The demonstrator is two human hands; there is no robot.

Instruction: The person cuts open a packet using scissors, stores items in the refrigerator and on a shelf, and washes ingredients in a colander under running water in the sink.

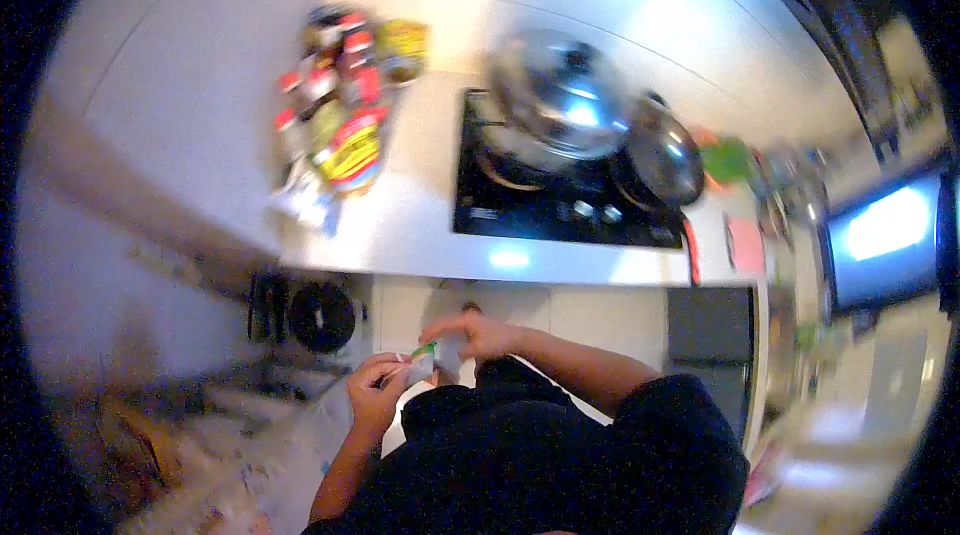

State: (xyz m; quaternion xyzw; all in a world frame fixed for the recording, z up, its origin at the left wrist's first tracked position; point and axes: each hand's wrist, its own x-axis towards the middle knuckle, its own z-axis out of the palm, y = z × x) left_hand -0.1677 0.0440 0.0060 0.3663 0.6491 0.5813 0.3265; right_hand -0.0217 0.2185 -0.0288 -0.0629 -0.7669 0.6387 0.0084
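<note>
My left hand [374, 390] is closed on the near edge of a small white-and-green packet [424, 363], held in front of my body below the counter edge. Blur hides any print on it. Just beyond the packet is my right hand [480, 333], its fingers stretched out toward the green end. Whether those fingertips touch the packet I cannot tell.
A large lidded steel pot [555, 100] and a dark lidded pan [662, 160] stand on the black hob [570, 215]. Sauce bottles and a yellow-and-red bag [355, 150] crowd the counter's left. A screen [888, 240] is at right; a black round object [321, 317] sits lower left.
</note>
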